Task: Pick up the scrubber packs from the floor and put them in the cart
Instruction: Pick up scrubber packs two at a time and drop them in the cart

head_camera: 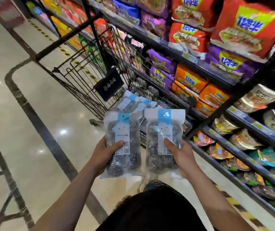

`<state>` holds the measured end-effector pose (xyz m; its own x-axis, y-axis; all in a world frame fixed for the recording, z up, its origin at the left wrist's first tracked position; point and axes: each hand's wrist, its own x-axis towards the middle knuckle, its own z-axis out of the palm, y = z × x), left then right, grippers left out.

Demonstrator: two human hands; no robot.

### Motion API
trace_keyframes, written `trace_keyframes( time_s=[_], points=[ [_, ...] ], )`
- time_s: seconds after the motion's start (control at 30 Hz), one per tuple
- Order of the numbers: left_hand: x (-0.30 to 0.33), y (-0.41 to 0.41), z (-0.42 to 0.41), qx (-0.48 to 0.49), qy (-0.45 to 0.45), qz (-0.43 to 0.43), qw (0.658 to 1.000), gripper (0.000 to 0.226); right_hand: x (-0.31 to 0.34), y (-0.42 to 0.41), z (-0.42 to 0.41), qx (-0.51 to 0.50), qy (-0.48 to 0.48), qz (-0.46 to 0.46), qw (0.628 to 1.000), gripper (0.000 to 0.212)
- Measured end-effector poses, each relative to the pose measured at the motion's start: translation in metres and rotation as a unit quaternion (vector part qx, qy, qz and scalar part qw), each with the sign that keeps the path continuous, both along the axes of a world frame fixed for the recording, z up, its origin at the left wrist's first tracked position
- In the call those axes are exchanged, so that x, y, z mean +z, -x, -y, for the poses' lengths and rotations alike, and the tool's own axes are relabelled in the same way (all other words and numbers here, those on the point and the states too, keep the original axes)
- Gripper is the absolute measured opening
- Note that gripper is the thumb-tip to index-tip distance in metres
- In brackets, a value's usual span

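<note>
Packs, one (122, 144) pinched in my left hand (102, 155), another (164, 140) in my right hand (182, 155), may slip or miss the cart (83, 80) if I let go early.

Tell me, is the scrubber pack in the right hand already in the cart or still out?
Out. The right hand holds its scrubber pack in the air, short of the cart.

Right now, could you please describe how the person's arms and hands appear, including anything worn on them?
Both forearms are bare, with no sleeves in view. The left hand and right hand wear no gloves, and no rings, watch or bracelets show. Dark clothing shows at the frame's bottom.
</note>
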<state>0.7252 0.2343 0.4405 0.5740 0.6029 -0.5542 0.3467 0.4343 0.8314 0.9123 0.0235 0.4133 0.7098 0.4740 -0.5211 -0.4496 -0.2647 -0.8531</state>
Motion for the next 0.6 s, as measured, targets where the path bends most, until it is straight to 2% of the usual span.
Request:
trace_keyframes(
  time_s=[0.13,0.2,0.3,0.37,0.4,0.47,0.5,0.53,0.6],
  points=[
    [0.003,-0.040,-0.058,-0.027,-0.005,0.003,1.000,0.035,-0.001,-0.023,-0.047,-0.004,0.019,0.003,1.000,0.017],
    [0.002,-0.055,-0.084,-0.041,-0.008,0.000,0.999,0.038,-0.003,-0.031,-0.069,-0.012,0.015,-0.007,1.000,0.019],
    [-0.002,-0.078,-0.126,-0.067,-0.015,-0.007,0.998,0.041,-0.012,-0.042,-0.104,-0.040,0.025,0.003,0.999,0.052],
    [-0.007,-0.094,-0.155,-0.087,-0.016,-0.009,0.996,0.041,-0.016,-0.047,-0.126,-0.062,0.023,0.011,0.998,0.052],
    [-0.010,-0.102,-0.170,-0.101,-0.016,-0.008,0.995,0.041,-0.019,-0.049,-0.138,-0.072,0.022,0.013,0.997,0.058],
    [-0.017,-0.120,-0.200,-0.138,-0.013,-0.001,0.990,0.041,-0.018,-0.051,-0.164,-0.091,0.035,0.015,0.995,0.090],
    [-0.021,-0.129,-0.214,-0.155,-0.013,0.003,0.988,0.040,-0.021,-0.052,-0.175,-0.101,0.041,0.017,0.994,0.097],
    [-0.026,-0.137,-0.229,-0.173,-0.014,0.005,0.985,0.040,-0.025,-0.054,-0.187,-0.114,0.036,0.018,0.993,0.090],
    [-0.033,-0.155,-0.258,-0.203,-0.012,0.001,0.979,0.041,-0.028,-0.057,-0.210,-0.153,0.047,0.007,0.987,0.065]
  ],
)
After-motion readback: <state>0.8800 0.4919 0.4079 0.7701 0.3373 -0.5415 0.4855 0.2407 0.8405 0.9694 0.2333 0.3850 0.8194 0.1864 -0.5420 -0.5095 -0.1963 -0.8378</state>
